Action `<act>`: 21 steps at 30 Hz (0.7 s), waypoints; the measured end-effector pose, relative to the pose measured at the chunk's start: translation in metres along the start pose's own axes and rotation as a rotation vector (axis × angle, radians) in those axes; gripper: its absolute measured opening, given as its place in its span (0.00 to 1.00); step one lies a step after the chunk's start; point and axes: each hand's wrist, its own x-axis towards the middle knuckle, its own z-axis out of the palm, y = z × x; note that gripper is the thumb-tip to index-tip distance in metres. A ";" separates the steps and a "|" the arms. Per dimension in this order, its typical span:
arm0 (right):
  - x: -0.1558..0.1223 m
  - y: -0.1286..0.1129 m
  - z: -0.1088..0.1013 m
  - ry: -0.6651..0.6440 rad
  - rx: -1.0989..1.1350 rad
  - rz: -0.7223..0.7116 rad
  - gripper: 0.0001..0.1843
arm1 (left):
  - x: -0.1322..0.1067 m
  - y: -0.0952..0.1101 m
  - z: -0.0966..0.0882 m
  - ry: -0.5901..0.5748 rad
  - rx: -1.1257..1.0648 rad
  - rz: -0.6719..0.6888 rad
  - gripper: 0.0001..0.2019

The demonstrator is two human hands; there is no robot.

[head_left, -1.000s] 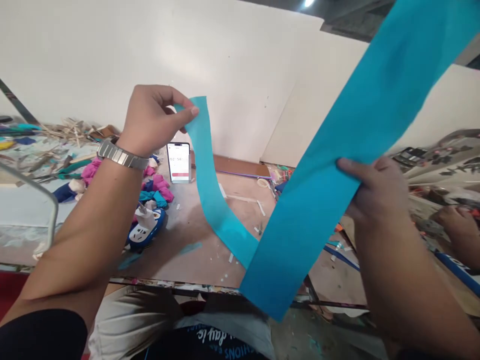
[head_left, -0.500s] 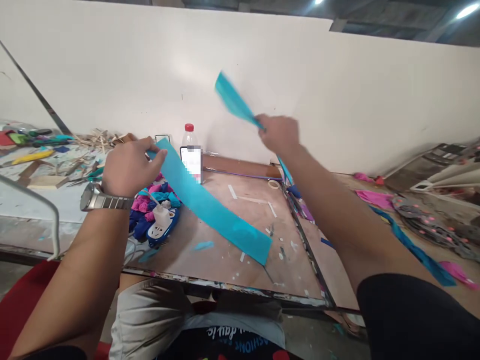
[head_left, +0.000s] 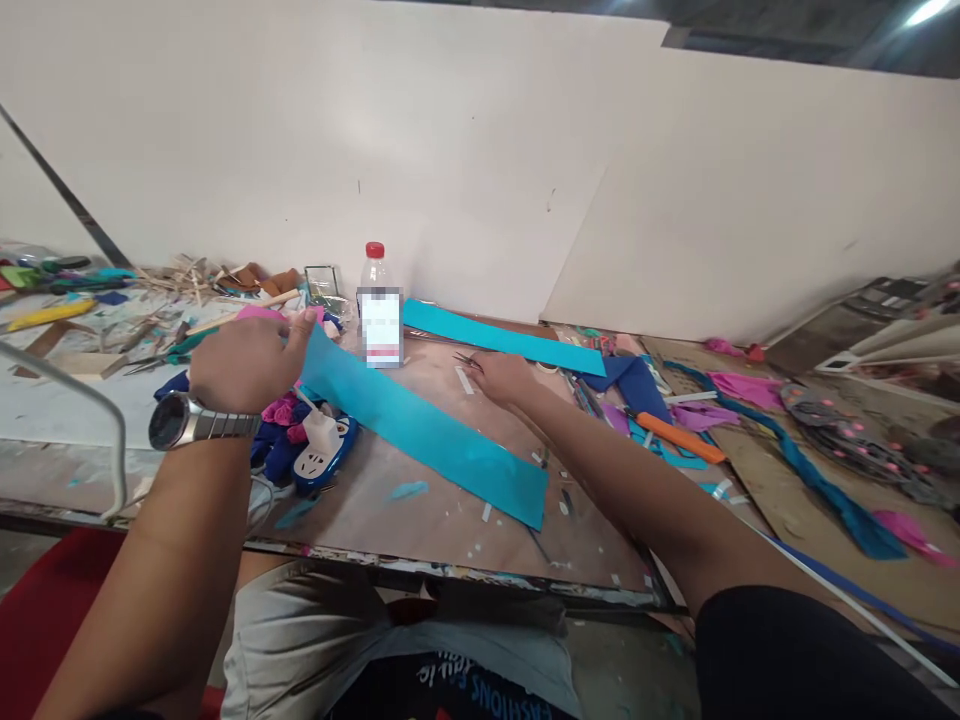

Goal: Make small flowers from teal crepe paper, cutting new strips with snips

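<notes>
One teal strip (head_left: pixel 427 435) pinched in left hand (head_left: pixel 240 360) — phone screen (head_left: pixel 381 328) blurred, unreadable

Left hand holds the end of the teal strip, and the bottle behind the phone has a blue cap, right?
Not blue: the head view shows a red cap on the bottle behind the phone. The left hand does hold the end of the teal strip.

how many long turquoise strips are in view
2. The near strip runs diagonally across the table, its far end held by the left hand; the far strip lies flat at the back, right of the bottle. Clutter may hide more.
</notes>
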 end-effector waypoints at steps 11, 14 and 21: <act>-0.021 0.007 -0.005 0.083 0.030 0.027 0.25 | -0.037 0.056 0.002 0.212 -0.121 0.520 0.24; -0.042 0.000 -0.010 0.135 0.117 -0.060 0.22 | -0.067 0.094 0.016 0.019 -0.126 0.915 0.20; -0.119 -0.012 -0.020 0.026 0.345 -0.469 0.26 | -0.105 0.125 0.084 -0.176 -0.058 1.213 0.19</act>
